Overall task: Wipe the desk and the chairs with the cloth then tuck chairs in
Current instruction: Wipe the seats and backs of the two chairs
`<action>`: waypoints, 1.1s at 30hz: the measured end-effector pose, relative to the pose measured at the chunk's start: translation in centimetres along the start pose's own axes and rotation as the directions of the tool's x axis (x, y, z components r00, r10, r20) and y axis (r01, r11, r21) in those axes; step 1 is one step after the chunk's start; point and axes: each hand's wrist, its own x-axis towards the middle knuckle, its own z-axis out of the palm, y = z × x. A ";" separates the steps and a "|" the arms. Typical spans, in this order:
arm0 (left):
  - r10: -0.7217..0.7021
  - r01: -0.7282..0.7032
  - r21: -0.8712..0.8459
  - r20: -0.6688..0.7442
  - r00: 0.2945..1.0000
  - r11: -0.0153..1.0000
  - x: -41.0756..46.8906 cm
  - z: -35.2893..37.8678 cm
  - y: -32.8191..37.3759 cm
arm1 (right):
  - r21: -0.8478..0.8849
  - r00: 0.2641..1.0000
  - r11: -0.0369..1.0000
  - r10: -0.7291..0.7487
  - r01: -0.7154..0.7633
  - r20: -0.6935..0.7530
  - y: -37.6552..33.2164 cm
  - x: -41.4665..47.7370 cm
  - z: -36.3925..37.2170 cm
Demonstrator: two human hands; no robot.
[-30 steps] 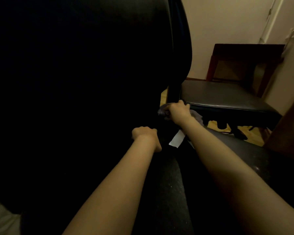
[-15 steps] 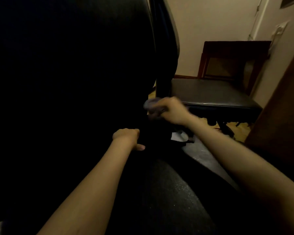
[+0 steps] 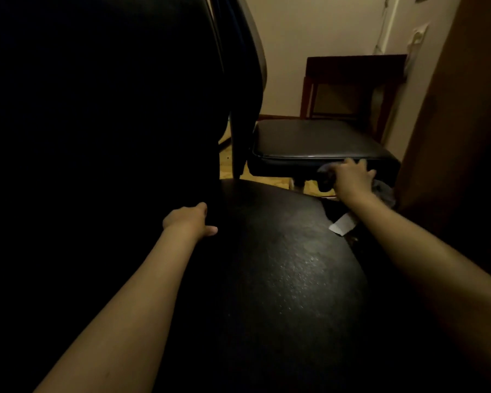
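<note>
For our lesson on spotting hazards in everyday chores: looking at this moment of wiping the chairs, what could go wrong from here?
1. The right hand presses the cloth on the front edge of the far chair seat; part hangs loose and might snag beneath or slip free.
2. The room is dim, so missed patches on the dark near seat would be hard to spot.
3. The left hand braces where the near seat meets its backrest; if the chair shifts, fingers could get pinched.

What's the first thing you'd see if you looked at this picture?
Two bare arms reach out into a dim room. The right hand presses a grey cloth against the front edge of the farther black chair seat. The left hand rests on the near chair, beside its big dark backrest, which fills the picture's left side.
</note>
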 end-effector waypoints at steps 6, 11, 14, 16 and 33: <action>0.007 -0.007 -0.021 0.021 1.000 1.000 -0.3 0.2 0.3 | 0.264 0.938 0.903 -0.299 0.338 -0.178 -2.7 -5.1 -5.2; 0.032 -0.031 -0.079 0.016 0.999 0.996 -0.8 0.0 0.3 | 0.143 0.745 0.734 -0.666 0.664 -0.038 -7.6 -12.5 -2.1; 0.049 -0.047 -0.139 0.011 0.999 0.989 -1.1 0.0 0.3 | 0.148 0.849 0.839 -0.528 0.524 -0.014 -5.9 -11.7 -1.8; 0.055 -0.054 -0.171 0.000 0.998 0.984 -1.3 0.1 0.3 | 0.074 0.905 0.903 -0.425 0.423 0.009 -3.6 -10.5 -1.9; 0.077 -0.074 0.023 -0.192 0.978 0.997 -4.8 -0.9 3.6 | 0.199 0.995 0.977 -0.064 0.077 -0.071 2.3 -12.5 -7.7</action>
